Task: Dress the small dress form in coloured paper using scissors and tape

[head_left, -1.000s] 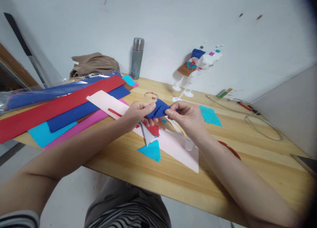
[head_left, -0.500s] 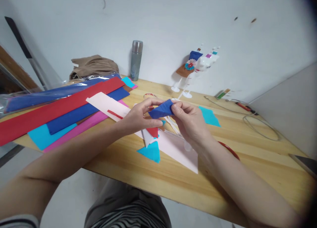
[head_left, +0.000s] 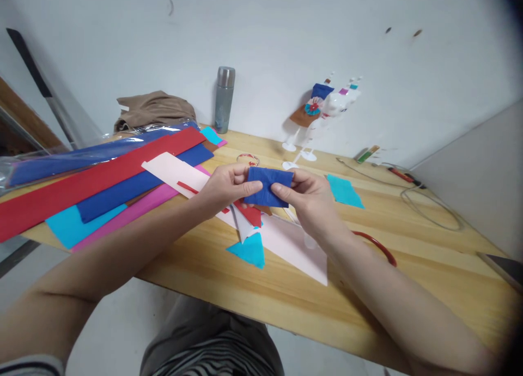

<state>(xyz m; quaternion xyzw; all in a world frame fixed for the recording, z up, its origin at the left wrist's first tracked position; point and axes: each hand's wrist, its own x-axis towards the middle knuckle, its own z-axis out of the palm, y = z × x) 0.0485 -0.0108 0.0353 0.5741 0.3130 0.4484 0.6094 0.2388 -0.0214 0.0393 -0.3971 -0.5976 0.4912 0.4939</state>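
Observation:
Above the middle of the table I hold a small rectangle of blue crepe paper (head_left: 267,186) between both hands. My left hand (head_left: 231,186) pinches its left end, thumb on the front face. On the right end, my right hand (head_left: 308,196) grips it the same way, its thumb near the middle of the piece. Below the hands lie a cyan paper scrap (head_left: 250,250), red scraps (head_left: 254,217) and a white folded piece (head_left: 241,226). A long pale pink paper strip (head_left: 298,250) runs beneath them, partly hidden by my hands.
At left are a long red strip (head_left: 102,180) over other coloured papers, a plastic-wrapped pack (head_left: 81,158) and brown cloth (head_left: 157,110). A steel thermos (head_left: 224,101) and decorated white figure (head_left: 337,103) stand behind. Right are a cyan sheet (head_left: 345,190), red handle (head_left: 378,245) and cable (head_left: 433,220).
The blue paper has turned from a folded, slanted shape to a flat rectangle facing me. My left hand has closed from a loose hold onto its left end.

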